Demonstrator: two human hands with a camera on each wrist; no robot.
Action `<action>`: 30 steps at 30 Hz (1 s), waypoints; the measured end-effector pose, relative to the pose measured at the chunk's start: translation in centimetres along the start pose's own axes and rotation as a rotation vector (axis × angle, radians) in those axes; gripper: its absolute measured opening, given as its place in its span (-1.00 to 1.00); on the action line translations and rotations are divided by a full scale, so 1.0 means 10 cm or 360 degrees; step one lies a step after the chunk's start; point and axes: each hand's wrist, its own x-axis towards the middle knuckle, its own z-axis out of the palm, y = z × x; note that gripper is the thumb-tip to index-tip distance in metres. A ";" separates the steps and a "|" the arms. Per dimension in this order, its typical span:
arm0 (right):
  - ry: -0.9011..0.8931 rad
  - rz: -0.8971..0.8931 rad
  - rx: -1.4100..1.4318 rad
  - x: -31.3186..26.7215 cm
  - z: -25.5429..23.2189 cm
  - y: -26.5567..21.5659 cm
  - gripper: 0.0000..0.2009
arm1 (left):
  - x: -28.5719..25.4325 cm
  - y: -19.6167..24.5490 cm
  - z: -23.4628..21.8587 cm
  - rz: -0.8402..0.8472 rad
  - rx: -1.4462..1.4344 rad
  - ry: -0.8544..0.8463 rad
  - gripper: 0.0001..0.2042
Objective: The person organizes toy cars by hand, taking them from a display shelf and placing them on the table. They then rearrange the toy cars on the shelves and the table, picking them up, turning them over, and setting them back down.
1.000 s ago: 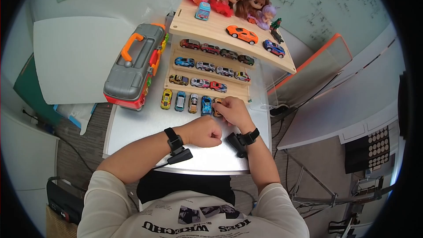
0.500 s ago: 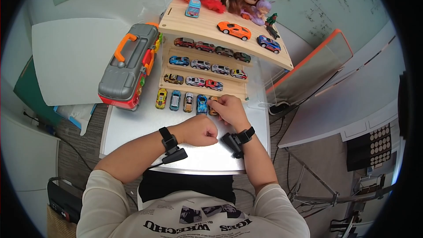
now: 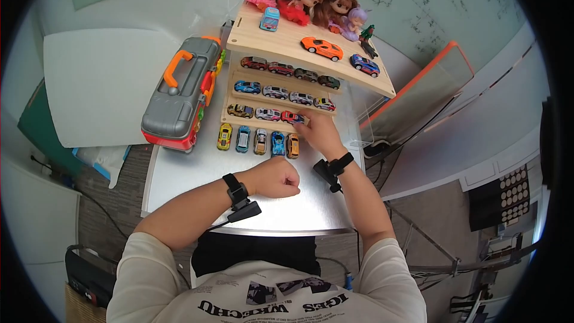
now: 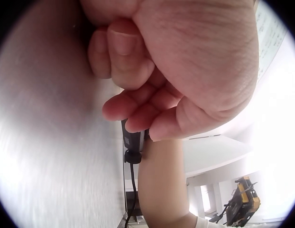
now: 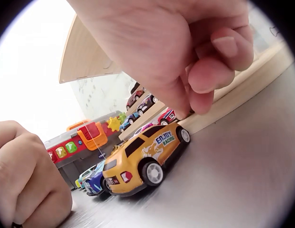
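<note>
My right hand (image 3: 321,134) reaches to the lowest shelf step and pinches the right end of a red toy car (image 3: 291,117), which still sits there beside a white toy car (image 3: 268,114) and a camouflage-patterned one (image 3: 241,110). Part of the red car is hidden behind the thumb in the right wrist view. Just below this hand stands an orange toy car (image 5: 147,156) on the metal table, at the right end of a row with a blue toy car (image 3: 278,144) and several others. My left hand (image 3: 276,177) rests on the table as a fist, holding nothing.
A wooden tiered shelf (image 3: 359,87) carries more toy cars on its upper steps. Dolls (image 3: 308,0) and an orange sports car (image 3: 321,48) stand on its top board. To the left is a grey toolbox (image 3: 182,90); an orange-edged panel (image 3: 418,93) leans at right.
My right hand has left the orange car in the table row and moved up to the red car on the lowest step. The left hand stays in place.
</note>
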 end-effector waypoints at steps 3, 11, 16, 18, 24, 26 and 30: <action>0.0056 -0.0040 -0.0126 -0.05 -0.08 -0.03 -0.68 | 0.00 0.01 -0.01 -0.0027 0.0029 -0.0028 -0.84; 0.0055 0.0347 -0.0258 -0.81 -0.15 -0.15 -0.59 | 0.00 0.00 0.00 -0.0063 0.0038 -0.0016 -0.85; 0.0003 0.0423 -0.0147 -0.86 -0.05 -0.11 -0.57 | 0.01 0.03 -0.01 -0.0069 0.0060 -0.0025 -0.85; -0.0019 0.0407 -0.0160 -0.81 -0.05 -0.09 -0.57 | 0.01 0.03 -0.01 -0.0048 0.0079 -0.0024 -0.85; -0.0050 0.0486 -0.0029 -0.61 -0.02 -0.02 -0.58 | 0.01 0.01 -0.01 -0.0056 0.0041 -0.0053 -0.84; -0.0045 0.0516 -0.0008 -0.56 0.00 -0.02 -0.58 | 0.01 -0.01 -0.01 -0.0049 0.0019 -0.0041 -0.84; -0.0060 0.0479 -0.0021 -0.54 0.01 -0.01 -0.58 | 0.01 -0.01 0.00 -0.0044 -0.0002 -0.0027 -0.85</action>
